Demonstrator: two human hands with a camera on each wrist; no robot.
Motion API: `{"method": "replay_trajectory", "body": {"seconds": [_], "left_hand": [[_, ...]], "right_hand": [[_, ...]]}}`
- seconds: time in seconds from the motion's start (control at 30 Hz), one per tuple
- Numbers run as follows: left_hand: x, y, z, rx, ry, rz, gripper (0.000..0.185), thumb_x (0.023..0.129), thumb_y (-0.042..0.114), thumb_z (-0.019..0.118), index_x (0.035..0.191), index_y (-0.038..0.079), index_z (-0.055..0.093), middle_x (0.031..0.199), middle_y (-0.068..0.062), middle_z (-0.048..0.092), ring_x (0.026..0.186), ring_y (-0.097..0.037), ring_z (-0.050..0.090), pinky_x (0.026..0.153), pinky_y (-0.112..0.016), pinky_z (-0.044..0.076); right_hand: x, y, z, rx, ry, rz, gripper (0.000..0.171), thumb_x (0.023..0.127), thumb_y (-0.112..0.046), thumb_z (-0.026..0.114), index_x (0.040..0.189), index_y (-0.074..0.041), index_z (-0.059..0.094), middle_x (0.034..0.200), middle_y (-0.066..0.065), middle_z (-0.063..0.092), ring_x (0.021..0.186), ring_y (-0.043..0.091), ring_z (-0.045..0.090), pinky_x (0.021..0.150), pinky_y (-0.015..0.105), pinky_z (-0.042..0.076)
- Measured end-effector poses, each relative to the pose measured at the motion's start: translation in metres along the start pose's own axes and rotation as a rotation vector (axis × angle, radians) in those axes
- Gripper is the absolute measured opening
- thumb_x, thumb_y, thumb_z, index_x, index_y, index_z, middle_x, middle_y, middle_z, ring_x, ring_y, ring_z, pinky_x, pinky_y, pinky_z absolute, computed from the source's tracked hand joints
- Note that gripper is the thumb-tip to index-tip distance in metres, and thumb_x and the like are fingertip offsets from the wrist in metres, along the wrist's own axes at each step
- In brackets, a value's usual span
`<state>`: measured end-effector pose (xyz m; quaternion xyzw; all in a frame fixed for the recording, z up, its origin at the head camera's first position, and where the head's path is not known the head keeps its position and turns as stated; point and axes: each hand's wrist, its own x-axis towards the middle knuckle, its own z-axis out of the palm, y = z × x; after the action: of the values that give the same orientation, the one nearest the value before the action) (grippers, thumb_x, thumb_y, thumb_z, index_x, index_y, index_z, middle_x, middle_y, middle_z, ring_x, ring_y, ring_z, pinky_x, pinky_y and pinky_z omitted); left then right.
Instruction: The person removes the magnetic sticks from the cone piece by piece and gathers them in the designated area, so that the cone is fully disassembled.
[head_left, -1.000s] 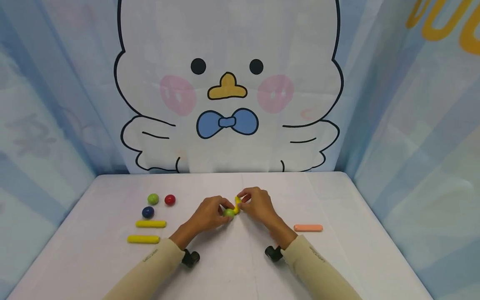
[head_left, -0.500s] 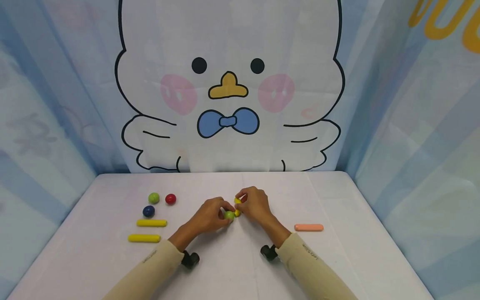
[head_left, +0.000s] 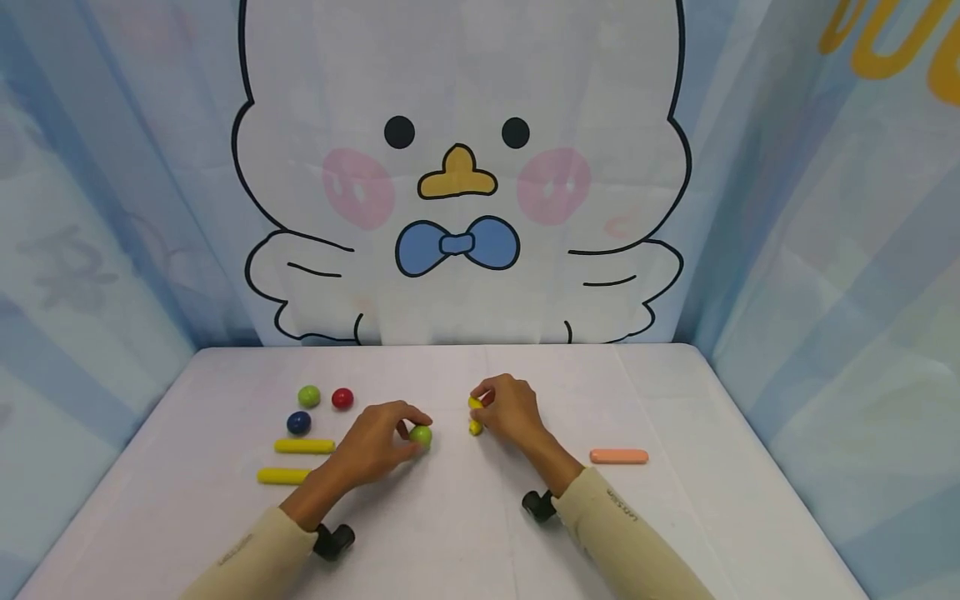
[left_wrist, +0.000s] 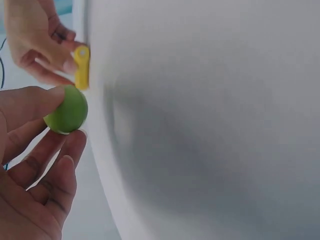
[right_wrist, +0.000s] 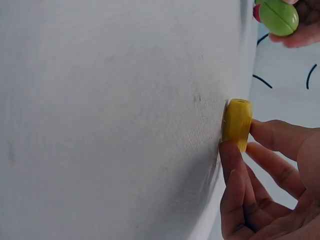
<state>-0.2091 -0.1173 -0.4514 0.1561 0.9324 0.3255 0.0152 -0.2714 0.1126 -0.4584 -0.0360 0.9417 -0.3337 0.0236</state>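
My left hand (head_left: 381, 442) pinches a glossy green ball (head_left: 421, 436) between thumb and fingertips, left of the table's middle. A seam runs around the ball (right_wrist: 278, 18) in the right wrist view. Just right of centre, my right hand (head_left: 512, 408) pinches a short yellow stick-like piece (head_left: 476, 428), partly covered by the fingers. In the left wrist view the yellow piece (left_wrist: 82, 67) shows a rounded end with a small pale dot. A gap separates the ball from the yellow piece. Whether the ball touches the tabletop, I cannot tell.
Left of my left hand lie another green ball (head_left: 309, 396), a red ball (head_left: 342, 398), a dark blue ball (head_left: 298, 422) and two yellow sticks (head_left: 303, 447). An orange-pink stick (head_left: 618, 456) lies on the white table (head_left: 600, 542) at right. A printed curtain (head_left: 457, 308) stands behind.
My left hand has drawn away to the left with the green ball, which was beside the yellow piece before. The right hand has turned the yellow piece slightly and otherwise stays near its place.
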Motion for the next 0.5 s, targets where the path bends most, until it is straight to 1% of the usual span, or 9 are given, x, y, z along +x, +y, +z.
{"method": "replay_trajectory", "body": {"seconds": [0.13, 0.2, 0.27, 0.37, 0.5], "left_hand": [[-0.009, -0.011, -0.012, 0.030, 0.052, -0.051, 0.036, 0.088, 0.008, 0.086, 0.122, 0.019, 0.077, 0.116, 0.005, 0.077, 0.096, -0.013, 0.066, 0.088, -0.031, 0.058], [-0.012, -0.016, -0.019, 0.039, 0.072, -0.065, 0.036, 0.089, 0.007, 0.086, 0.122, 0.018, 0.077, 0.117, 0.004, 0.077, 0.097, -0.014, 0.066, 0.087, -0.032, 0.059], [-0.015, -0.022, -0.025, 0.044, 0.088, -0.073, 0.036, 0.089, 0.006, 0.085, 0.122, 0.016, 0.077, 0.117, 0.002, 0.078, 0.098, -0.015, 0.067, 0.086, -0.032, 0.058], [-0.019, -0.032, -0.034, 0.057, 0.114, -0.066, 0.035, 0.089, 0.005, 0.085, 0.122, 0.014, 0.076, 0.116, 0.001, 0.078, 0.098, -0.017, 0.068, 0.085, -0.031, 0.056], [-0.023, -0.044, -0.044, 0.075, 0.154, -0.063, 0.035, 0.087, 0.003, 0.086, 0.121, 0.010, 0.077, 0.112, -0.002, 0.078, 0.096, -0.019, 0.069, 0.083, -0.032, 0.055]], "right_hand": [[-0.001, 0.001, 0.000, 0.002, -0.001, -0.008, 0.023, 0.086, -0.015, 0.089, 0.108, -0.016, 0.082, 0.095, 0.002, 0.074, 0.093, 0.020, 0.064, 0.080, 0.034, 0.055], [-0.001, 0.001, -0.001, 0.001, 0.000, -0.011, 0.022, 0.086, -0.015, 0.089, 0.107, -0.016, 0.082, 0.095, 0.001, 0.074, 0.093, 0.020, 0.064, 0.080, 0.034, 0.054], [-0.001, 0.002, -0.001, -0.001, 0.000, -0.014, 0.022, 0.086, -0.015, 0.089, 0.107, -0.017, 0.082, 0.095, 0.001, 0.074, 0.092, 0.020, 0.064, 0.080, 0.034, 0.054], [-0.001, 0.001, -0.002, 0.003, -0.005, -0.018, 0.022, 0.086, -0.014, 0.089, 0.107, -0.017, 0.082, 0.094, 0.001, 0.074, 0.092, 0.020, 0.063, 0.080, 0.034, 0.053], [-0.002, 0.001, -0.002, 0.008, -0.010, -0.027, 0.022, 0.086, -0.014, 0.089, 0.107, -0.017, 0.083, 0.094, 0.001, 0.073, 0.090, 0.020, 0.063, 0.079, 0.034, 0.052]]}}
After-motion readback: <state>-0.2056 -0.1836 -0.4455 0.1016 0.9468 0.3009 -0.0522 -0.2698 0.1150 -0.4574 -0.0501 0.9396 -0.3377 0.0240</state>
